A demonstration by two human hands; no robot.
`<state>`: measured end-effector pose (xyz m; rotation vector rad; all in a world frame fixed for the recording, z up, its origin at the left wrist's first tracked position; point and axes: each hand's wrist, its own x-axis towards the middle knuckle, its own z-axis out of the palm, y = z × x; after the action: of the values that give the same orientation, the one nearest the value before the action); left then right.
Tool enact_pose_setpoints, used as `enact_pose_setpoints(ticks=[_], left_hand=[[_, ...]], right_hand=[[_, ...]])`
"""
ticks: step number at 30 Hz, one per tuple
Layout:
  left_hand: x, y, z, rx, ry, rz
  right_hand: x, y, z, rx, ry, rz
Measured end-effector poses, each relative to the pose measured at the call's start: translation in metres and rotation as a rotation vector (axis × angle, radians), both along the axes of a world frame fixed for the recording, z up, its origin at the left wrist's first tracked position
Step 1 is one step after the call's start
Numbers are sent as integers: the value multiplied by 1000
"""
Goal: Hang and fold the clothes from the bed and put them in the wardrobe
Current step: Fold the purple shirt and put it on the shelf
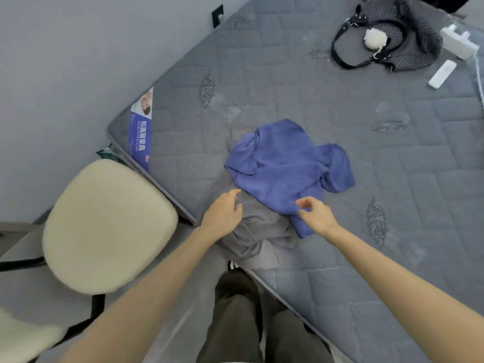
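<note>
A crumpled blue garment (282, 166) lies on the grey quilted mattress (327, 95) near its front edge. Partly under it and closer to me lies a grey garment (258, 237), bunched up and reaching the mattress edge. My left hand (222, 216) hovers over the grey garment's left part, fingers spread, holding nothing. Fingers apart, my right hand (315, 214) sits at the lower edge of the blue garment, fingertips just touching the cloth without a grip. The wardrobe is out of view.
A cream-seated chair (104, 226) stands to the left of the bed, close to my legs. At the far right of the mattress lie a black handbag (392, 40) with a white pompom, a white remote (442, 73) and a white box (458, 43). A grey wall (65, 74) runs along the left.
</note>
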<state>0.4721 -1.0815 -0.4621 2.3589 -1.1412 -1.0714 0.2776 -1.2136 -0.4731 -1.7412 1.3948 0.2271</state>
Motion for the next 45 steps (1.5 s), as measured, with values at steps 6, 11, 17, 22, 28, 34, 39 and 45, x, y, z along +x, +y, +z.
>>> enact_pose_setpoints(ticks=[6,11,17,22,28,34,39,45], left_hand=[[24,-50,-75,75,60,-64],[36,-74,-137,131,129,-19],[51,-84,-184,94,90,-49],[53,-77,-191,58,-80,-178],[39,-89,-168,-52,-274,-352],[10,-107,-137,-19,-304,-533],[-31,-88,-119,-4,-31,-540],[-49,-71,-73,-355,144,-16]], right_hand=[[22,-12,-64,6,58,1],[55,-9,-121,-101,16,227],[85,-18,-178,-169,185,318],[83,-30,-185,-263,56,200],[46,-42,-126,-192,-327,-130],[13,-43,-57,-76,-409,-276],[-6,-30,-11,-104,-572,-369],[-62,-16,1,-339,-53,22]])
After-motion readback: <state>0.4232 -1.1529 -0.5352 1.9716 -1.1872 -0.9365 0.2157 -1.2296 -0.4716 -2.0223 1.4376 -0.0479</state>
